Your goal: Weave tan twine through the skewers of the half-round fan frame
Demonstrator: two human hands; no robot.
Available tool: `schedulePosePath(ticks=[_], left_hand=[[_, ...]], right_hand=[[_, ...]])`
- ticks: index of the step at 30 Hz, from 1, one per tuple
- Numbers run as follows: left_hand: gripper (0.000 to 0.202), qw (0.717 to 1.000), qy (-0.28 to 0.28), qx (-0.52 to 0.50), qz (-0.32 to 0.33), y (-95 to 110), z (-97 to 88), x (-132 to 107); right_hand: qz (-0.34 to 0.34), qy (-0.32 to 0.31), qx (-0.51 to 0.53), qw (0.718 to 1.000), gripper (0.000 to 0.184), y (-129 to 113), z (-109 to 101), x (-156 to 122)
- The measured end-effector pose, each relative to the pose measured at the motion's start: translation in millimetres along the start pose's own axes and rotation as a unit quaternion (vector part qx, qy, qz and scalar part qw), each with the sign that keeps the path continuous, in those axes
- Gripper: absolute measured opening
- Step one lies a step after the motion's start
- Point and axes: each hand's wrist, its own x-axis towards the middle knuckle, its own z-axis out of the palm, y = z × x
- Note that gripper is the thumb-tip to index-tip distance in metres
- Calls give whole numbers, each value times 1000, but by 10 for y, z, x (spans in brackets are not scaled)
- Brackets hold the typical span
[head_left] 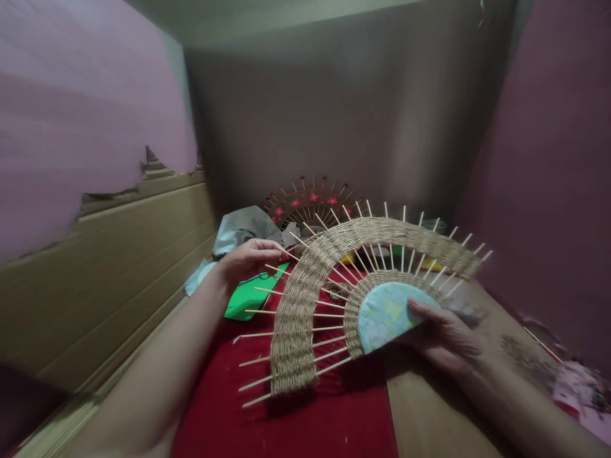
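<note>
A woven fan-shaped piece (298,312) is held up at a tilt in front of me. Thin wooden sticks radiate from its half-round centre, which is covered in light blue patterned fabric (384,318). Tan cord is woven around that centre and again in a wide outer band, with bare stick ends poking out beyond it. My right hand (443,334) grips the flat lower edge of the centre, thumb on top of the fabric and fingers underneath. At the upper left, my left hand (252,257) is closed in a pinch at the tip of one stick (289,252).
Below lies a red cloth (286,432) on a wooden surface (424,413). A bright green sheet (243,299) and a crumpled grey bag (245,226) are beyond my left hand. A flower-decorated fan (312,203) stands at the back. Cardboard (119,254) lines the left wall.
</note>
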Motion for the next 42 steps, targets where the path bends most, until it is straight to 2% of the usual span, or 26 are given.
schedulePosePath(ticks=[4, 11, 14, 16, 19, 23, 26, 31, 36, 39, 42], left_hand=[[15, 999, 5, 44, -22, 3, -21, -15], [22, 1000, -9, -6, 7, -30, -88, -24], [15, 1000, 5, 8, 7, -39, -103, -16], [9, 999, 28, 44, 6, -23, -84, -11], [11, 986, 71, 150, 12, 39, 0, -5], [16, 956, 109, 262, 75, 125, 158, -15], [25, 959, 114, 242, 90, 144, 216, -39], [38, 979, 107, 163, 52, 138, 153, -58], [26, 986, 115, 123, -5, 120, 79, -46], [12, 990, 70, 117, -35, 67, 32, -25], [9, 992, 40, 115, -44, 7, -37, -4]], right_hand=[[-3, -2, 2, 1000, 14, -7, -10, 9], [-6, 11, -7, 1000, 15, -26, 14, 1], [-9, 5, -16, 1000, 15, -19, 4, 11], [-13, 4, -21, 1000, 15, -14, -1, 16], [-15, 13, -28, 999, 12, -11, 10, 8], [-20, 30, -16, 999, 12, -13, 44, -5], [-26, 37, -9, 999, 16, -12, 55, 6], [-22, 29, -7, 999, 16, 2, 53, 14], [-25, 26, -12, 999, 14, 32, 75, -17], [-29, 31, -13, 999, 13, 53, 87, -18], [-42, 33, -15, 998, 16, 61, 82, -6]])
